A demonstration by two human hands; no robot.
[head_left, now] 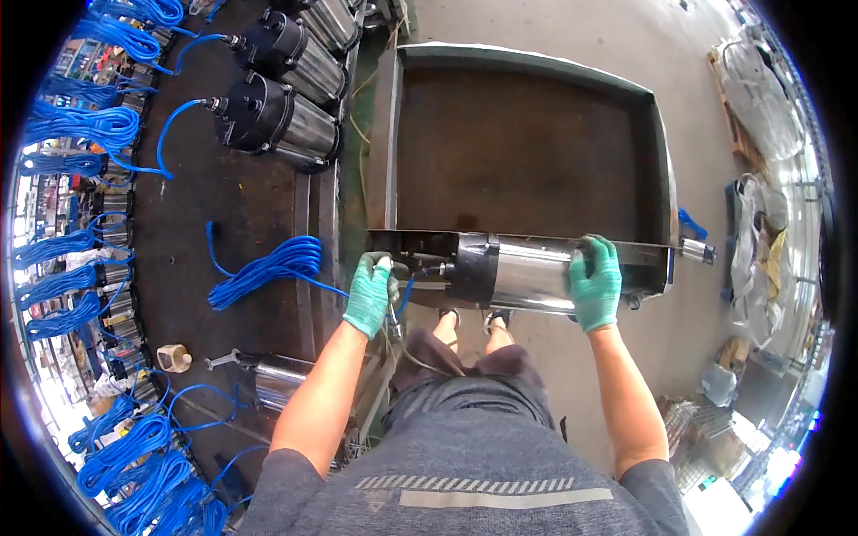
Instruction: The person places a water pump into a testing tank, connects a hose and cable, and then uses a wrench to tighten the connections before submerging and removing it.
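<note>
A motor-like cylinder of shiny steel with a black end housing lies across the near edge of a metal tray, right in front of me. My right hand, in a green glove, is wrapped over its steel right part. By the black end, my left hand, gloved too, has its fingers closed. What they hold is partly hidden; a metal fitting with a thin hose hangs beside them. A blue cable runs from the cylinder's black end past this hand to a blue cable coil on the bench.
The tray's raised rim stands beyond the cylinder. On the dark bench to my left stand several similar black-and-steel motors, with many blue cable coils along its far side. A beige container and wrapped bundles lie farther out.
</note>
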